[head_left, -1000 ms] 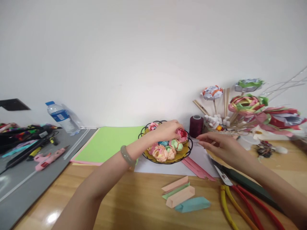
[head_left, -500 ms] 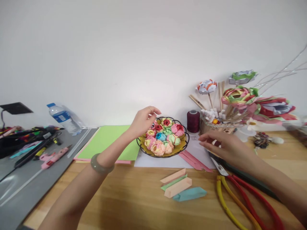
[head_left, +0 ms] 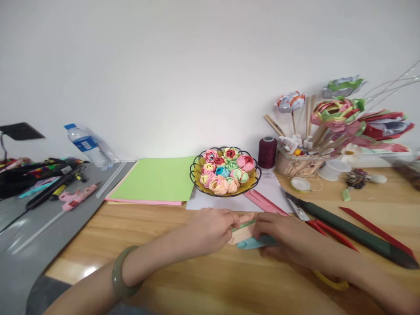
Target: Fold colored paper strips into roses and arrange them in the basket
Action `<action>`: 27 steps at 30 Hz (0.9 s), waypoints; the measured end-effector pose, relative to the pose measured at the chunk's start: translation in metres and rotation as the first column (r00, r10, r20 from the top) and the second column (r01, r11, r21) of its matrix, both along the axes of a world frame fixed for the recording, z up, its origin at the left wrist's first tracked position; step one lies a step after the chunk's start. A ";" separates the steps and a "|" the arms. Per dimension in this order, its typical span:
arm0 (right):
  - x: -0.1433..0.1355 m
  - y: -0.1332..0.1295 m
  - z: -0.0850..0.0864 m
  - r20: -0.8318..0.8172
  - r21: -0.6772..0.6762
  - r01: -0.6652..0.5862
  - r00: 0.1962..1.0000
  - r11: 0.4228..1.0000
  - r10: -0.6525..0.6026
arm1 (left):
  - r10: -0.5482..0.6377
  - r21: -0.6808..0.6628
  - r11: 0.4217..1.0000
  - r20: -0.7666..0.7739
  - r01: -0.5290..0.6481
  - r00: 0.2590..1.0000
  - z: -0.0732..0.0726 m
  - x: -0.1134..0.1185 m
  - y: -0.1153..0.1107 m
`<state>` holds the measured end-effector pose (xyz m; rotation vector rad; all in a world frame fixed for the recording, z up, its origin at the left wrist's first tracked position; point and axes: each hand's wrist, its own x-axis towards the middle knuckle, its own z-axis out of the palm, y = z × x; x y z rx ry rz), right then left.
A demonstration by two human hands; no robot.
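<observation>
Several folded paper strips lie together on the wooden table between my two hands: a peach strip, a thin green strip and a blue strip. My left hand, a jade-coloured bangle on its wrist, is closed with its fingertips at the strips' left ends. At their right ends my right hand curls its fingers over them, partly hiding the blue one. Just behind stands a round basket of folded paper flowers.
Green paper sheets lie left of the basket, pink strips on white paper at its right. Scissors and a dark green long tool lie by my right forearm. A maroon thread spool and a pink glue gun are farther off.
Both hands have come down and inward to the folded strips; my left hand left the space above the basket, my right the spot beside it. The view has shifted slightly.
</observation>
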<state>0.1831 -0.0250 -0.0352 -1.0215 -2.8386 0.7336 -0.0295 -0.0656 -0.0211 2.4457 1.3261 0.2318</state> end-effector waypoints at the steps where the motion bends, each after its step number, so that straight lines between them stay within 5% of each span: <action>1: 0.000 -0.002 0.000 -0.011 -0.001 -0.002 1.000 1.000 0.002 | -0.003 -0.003 1.000 0.006 0.003 1.000 -0.002 0.001 0.001; 8: 0.017 -0.007 0.008 -0.051 -0.212 -0.083 0.996 0.974 0.074 | 0.066 0.022 0.998 0.018 -0.066 0.998 -0.015 0.004 0.008; 13: 0.041 0.010 0.027 -0.076 -0.280 -0.029 0.997 0.959 0.008 | 0.057 0.069 0.996 -0.017 -0.056 0.998 -0.015 0.010 0.004; 17: 0.037 0.013 0.036 -0.128 -0.104 0.058 0.989 0.993 -0.071 | 0.154 -0.296 0.954 0.349 -0.047 0.925 -0.011 0.019 0.002; 20: 0.019 0.004 0.035 -0.122 -0.015 0.028 0.992 0.999 -0.030 | 0.384 -0.637 0.770 0.511 0.040 0.769 -0.014 0.025 0.007; 22: 0.010 0.002 0.032 -0.091 -0.049 -0.015 0.996 0.999 0.010 | 0.449 -0.705 0.708 0.474 0.021 0.758 -0.019 0.026 0.010; 25: 0.008 0.017 0.024 -0.048 -0.018 0.131 0.990 0.991 -0.132 | 0.370 -0.582 0.811 0.433 -0.058 0.822 -0.021 0.024 0.009; 27: 0.012 0.033 0.016 0.047 0.193 0.332 0.937 0.923 -0.347 | 0.228 -0.401 0.914 0.396 -0.056 0.889 -0.019 0.022 0.004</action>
